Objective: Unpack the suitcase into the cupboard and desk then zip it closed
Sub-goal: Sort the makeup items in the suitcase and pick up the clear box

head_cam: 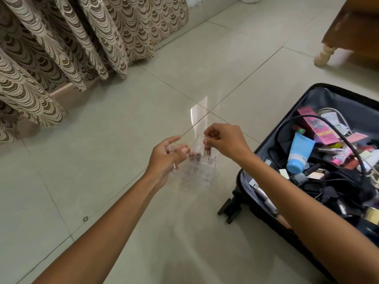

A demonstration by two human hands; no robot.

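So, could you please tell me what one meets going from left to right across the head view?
Patterned curtain → left hand → clear acrylic organiser on the tiled floor → right hand, pinching a small tube → open suitcase full of cosmetics and cables.

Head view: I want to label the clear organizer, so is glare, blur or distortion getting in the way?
Head view: the clear organizer is nearly lost against the pale floor, with a bright glare patch just above it; the left hand and right hand are slightly motion-blurred; wide-angle bending shows at the curtain.
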